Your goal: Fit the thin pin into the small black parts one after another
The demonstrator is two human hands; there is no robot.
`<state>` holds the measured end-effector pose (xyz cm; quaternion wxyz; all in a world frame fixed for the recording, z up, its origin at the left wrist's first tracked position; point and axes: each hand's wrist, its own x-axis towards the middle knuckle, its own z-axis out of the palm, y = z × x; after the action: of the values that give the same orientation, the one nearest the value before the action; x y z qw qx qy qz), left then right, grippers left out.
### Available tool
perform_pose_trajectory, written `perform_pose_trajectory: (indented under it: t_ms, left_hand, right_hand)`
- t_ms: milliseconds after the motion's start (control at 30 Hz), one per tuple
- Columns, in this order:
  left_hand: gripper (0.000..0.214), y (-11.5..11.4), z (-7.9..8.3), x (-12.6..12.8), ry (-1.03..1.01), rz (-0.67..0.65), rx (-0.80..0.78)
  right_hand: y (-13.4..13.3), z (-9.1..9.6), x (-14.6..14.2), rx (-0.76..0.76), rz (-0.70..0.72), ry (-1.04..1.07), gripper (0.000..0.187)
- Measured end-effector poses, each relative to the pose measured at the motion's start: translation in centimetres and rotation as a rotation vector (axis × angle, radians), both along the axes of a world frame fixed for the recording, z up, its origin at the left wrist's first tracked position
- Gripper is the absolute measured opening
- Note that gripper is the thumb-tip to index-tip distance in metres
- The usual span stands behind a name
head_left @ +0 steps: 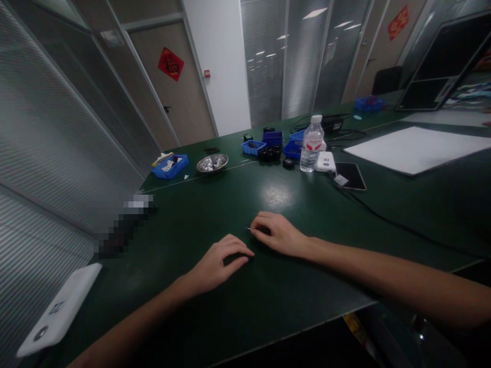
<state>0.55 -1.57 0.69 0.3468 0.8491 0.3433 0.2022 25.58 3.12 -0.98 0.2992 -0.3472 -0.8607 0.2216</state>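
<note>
Over the middle of the green table my right hand is closed in a pinch. A short, thin, shiny metal piece sticks out to the left from its fingertips; its exact kind is too small to tell. My left hand is lower and to the left, thumb and fingers bent together towards the right hand. A tiny dark thing seems to sit between its thumb and fingertip, but I cannot make it out. The two hands are close together without touching.
A metal bowl with small parts and blue trays stand at the back. A water bottle, a tablet-like device and a black cable lie right. A white device lies at left; a white board at far right.
</note>
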Motion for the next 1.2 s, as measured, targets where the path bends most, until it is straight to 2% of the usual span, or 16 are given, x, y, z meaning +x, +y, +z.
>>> perform_pose_trajectory:
  t_ms: [167, 367, 500, 667, 767, 1000, 1200]
  left_hand:
    - [0.026, 0.7, -0.7, -0.5, 0.020, 0.112, 0.022]
    - [0.030, 0.8, -0.7, -0.2, 0.042, 0.162, 0.076]
    - [0.027, 0.6, -0.9, -0.3, 0.023, 0.199, 0.068]
    - [0.017, 0.8, -1.5, -0.7, 0.044, 0.279, 0.133]
    - [0.018, 1.0, -1.6, -0.9, 0.057, 0.313, 0.134]
    - [0.019, 0.8, -0.7, -0.5, 0.047, 0.308, 0.182]
    - [0.024, 0.8, -0.8, -0.6, 0.029, 0.291, 0.199]
  right_hand:
    - [0.3, -0.3, 0.0, 0.008, 0.005, -0.007, 0.011]
    - [0.2, -0.3, 0.0, 0.001, 0.016, -0.005, 0.011]
    - [0.1, -0.1, 0.1, 0.006, 0.029, -0.016, 0.011]
    - [0.0, 0.1, 0.1, 0.015, 0.087, -0.036, 0.011]
    - [-0.2, 0.3, 0.2, 0.029, 0.118, -0.068, 0.012]
    - [-0.2, 0.3, 0.2, 0.050, 0.144, -0.075, 0.012]
    - [0.0, 0.0, 0.1, 0.067, 0.161, -0.085, 0.012]
